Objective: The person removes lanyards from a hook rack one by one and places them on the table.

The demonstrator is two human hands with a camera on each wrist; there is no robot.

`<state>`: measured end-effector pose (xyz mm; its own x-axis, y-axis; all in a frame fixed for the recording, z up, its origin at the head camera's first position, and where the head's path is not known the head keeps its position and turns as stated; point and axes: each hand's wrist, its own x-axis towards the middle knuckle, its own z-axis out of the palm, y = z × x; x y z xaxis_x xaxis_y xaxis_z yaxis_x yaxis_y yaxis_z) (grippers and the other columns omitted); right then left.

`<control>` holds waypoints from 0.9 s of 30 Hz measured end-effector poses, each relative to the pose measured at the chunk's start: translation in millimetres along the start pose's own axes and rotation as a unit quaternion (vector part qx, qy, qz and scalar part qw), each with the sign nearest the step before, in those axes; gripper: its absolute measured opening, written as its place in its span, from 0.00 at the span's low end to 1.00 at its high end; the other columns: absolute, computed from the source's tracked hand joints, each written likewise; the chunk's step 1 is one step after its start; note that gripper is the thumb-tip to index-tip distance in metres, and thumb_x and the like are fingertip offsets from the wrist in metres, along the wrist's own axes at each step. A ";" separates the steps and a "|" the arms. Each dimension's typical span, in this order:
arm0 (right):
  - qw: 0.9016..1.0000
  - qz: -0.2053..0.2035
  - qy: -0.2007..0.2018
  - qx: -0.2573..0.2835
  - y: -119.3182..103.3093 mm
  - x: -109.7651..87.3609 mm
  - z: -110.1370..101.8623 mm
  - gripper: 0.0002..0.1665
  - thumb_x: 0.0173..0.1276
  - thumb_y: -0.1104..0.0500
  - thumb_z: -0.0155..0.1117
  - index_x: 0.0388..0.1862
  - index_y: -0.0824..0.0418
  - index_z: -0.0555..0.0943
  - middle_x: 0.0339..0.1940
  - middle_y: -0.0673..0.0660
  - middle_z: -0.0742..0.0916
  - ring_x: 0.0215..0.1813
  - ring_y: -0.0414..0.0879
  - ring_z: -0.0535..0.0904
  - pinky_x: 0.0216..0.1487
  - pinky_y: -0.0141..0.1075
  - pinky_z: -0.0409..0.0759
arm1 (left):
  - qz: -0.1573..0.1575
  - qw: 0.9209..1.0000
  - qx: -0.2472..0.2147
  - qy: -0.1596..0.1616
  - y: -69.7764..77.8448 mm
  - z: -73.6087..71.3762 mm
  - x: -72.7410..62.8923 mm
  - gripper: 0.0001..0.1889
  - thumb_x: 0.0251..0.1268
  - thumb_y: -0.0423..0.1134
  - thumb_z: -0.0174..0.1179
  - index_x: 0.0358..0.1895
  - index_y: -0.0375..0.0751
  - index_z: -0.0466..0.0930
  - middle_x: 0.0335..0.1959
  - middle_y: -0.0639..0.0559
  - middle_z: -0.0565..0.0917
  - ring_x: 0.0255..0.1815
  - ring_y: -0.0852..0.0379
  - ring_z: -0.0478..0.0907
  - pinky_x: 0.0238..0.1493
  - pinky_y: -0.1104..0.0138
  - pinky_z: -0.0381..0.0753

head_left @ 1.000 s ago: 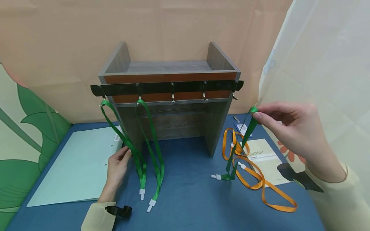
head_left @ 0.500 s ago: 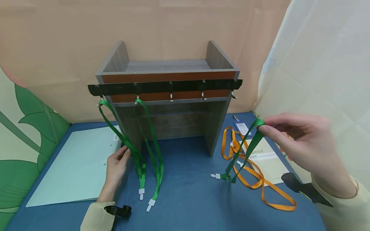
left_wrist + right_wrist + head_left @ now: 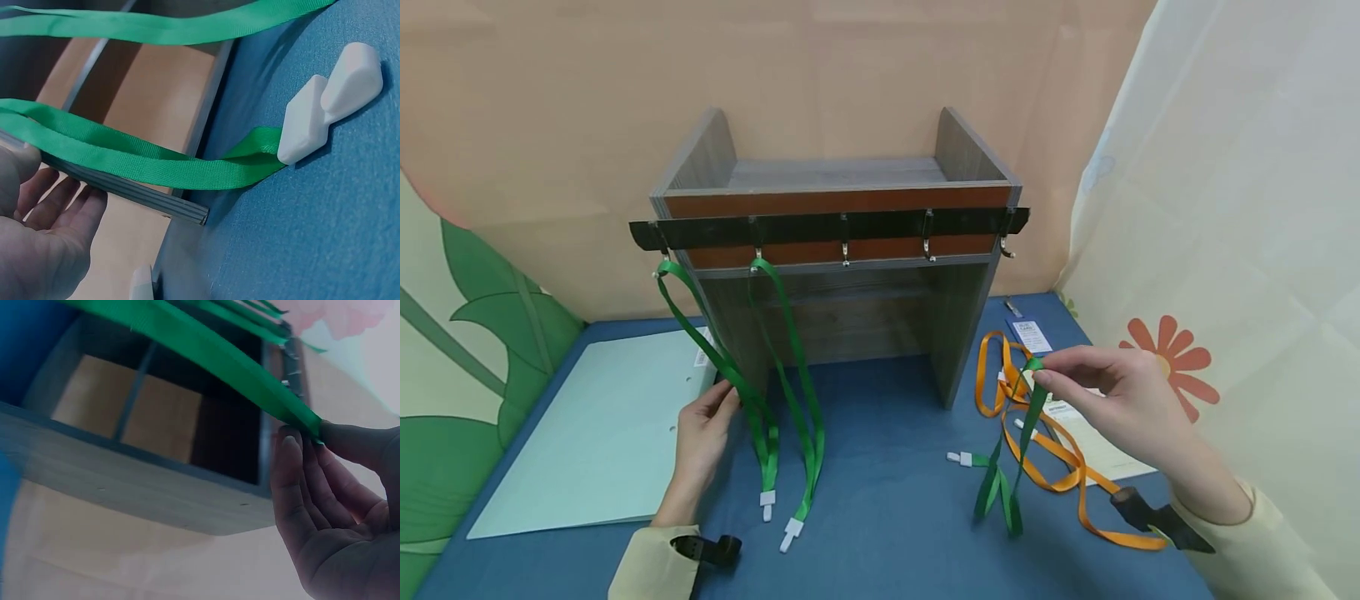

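My right hand (image 3: 1131,404) pinches the loop of a green lanyard (image 3: 1033,412) between thumb and fingertips. The strap droops to the blue table, its white clip (image 3: 958,458) lying to the left. Two more green lanyards hang from the two leftmost hooks of a black rail (image 3: 880,223) on a grey wooden shelf (image 3: 953,333). At the shelf's left side, my left hand (image 3: 700,433) holds the side panel (image 3: 144,194) by its edge; the left wrist view has the thumb on one face and fingers behind. A hanging green strap (image 3: 200,172) passes close by the thumb.
Orange lanyards (image 3: 1078,467) lie on the right, partly over a notepad (image 3: 1105,442). A blue-and-white card badge (image 3: 1032,336) is behind them. A pale green folder (image 3: 587,433) lies left. Three hooks to the right on the rail carry nothing.
My right hand first drew right, then came down and back left, lowering the green lanyard's loop so its strap folds lower over the table. The left hand holds its place.
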<state>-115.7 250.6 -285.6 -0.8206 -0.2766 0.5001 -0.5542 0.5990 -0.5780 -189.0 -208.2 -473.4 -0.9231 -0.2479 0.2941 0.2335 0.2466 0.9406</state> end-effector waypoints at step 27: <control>0.985 0.122 -0.122 -0.022 77.7 -21.9 55.1 0.06 0.60 0.58 0.72 0.34 0.58 0.86 0.27 0.45 0.85 0.27 0.38 0.81 0.31 0.33 0.81 | -0.013 1.000 -0.001 0.002 2.5 1.2 0.0 0.17 0.70 0.41 0.56 0.56 0.35 0.80 0.42 0.54 0.84 0.41 0.62 0.79 0.43 0.75 0.76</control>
<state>-148.5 261.8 -377.0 -0.9409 -0.2894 0.1758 -0.3334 0.7012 -0.6302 -188.7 -206.4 -471.3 -0.9274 -0.2583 0.2707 0.2106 0.2379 0.9482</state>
